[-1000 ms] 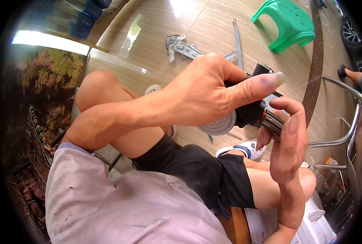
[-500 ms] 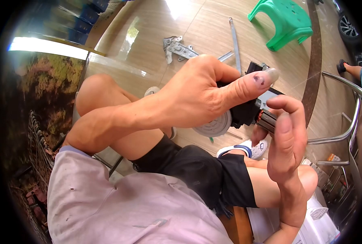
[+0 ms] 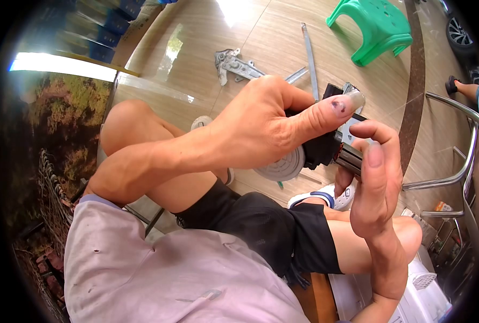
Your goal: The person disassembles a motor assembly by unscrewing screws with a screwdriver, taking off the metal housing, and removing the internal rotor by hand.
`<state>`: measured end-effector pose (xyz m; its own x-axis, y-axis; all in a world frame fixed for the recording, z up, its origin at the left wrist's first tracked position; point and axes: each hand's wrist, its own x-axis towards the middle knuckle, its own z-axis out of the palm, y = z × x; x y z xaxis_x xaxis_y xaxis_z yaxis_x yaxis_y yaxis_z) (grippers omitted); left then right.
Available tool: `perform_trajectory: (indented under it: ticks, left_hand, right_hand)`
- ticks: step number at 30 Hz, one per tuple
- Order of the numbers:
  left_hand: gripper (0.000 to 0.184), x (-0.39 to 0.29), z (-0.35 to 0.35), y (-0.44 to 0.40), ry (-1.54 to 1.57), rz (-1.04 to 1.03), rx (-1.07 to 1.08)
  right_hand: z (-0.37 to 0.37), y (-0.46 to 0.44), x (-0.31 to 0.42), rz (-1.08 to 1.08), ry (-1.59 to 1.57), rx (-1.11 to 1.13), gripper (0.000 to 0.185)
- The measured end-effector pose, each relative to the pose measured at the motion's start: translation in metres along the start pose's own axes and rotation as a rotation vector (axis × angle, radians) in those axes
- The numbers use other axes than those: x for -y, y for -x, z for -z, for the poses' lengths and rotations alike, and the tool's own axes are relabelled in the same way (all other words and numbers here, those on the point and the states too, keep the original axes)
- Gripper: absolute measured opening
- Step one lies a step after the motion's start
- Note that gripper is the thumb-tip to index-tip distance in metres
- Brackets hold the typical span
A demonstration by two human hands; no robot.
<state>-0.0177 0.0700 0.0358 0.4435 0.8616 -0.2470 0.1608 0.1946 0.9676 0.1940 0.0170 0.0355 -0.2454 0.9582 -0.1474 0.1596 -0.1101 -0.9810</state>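
Motor unit (image 3: pixel 320 149) is being held between the two hands, off the floor (image 3: pixel 196 43). Left hand (image 3: pixel 274 116) is grasping it from the left; right hand (image 3: pixel 377 175) is clasping the exposed metal cylinder (image 3: pixel 349 158), firmness of hold not determinable. The cylinder's long axis is sloping toward the lower right of the view, into the right hand. Green stool (image 3: pixel 382 27) is resting well apart, beside the floor's dark border strip (image 3: pixel 415 97). Tubular metal frame (image 3: pixel 438 183) is showing just right of the right hand, depth uncertain.
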Motion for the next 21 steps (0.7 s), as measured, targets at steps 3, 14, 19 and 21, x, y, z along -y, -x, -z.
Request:
perform_trajectory:
  ticks: [3, 14, 19, 21]
  left_hand:
    - [0.063, -0.001, -0.001, 0.001, 0.022, -0.014, -0.016]
    - [0.051, -0.006, 0.004, 0.000, -0.060, 0.067, 0.046]
    - [0.052, -0.008, 0.004, 0.002, -0.084, 0.036, 0.064]
    - [0.052, -0.007, 0.004, 0.001, -0.070, 0.021, 0.056]
  right_hand:
    - [-0.005, 0.000, -0.005, 0.129, 0.041, -0.075, 0.038]
    - [-0.002, -0.001, 0.001, -0.033, -0.077, -0.019, 0.045]
    - [-0.017, -0.003, -0.008, 0.241, 0.099, -0.164, 0.042]
    - [-0.017, -0.004, -0.011, 0.293, 0.069, -0.164, 0.042]
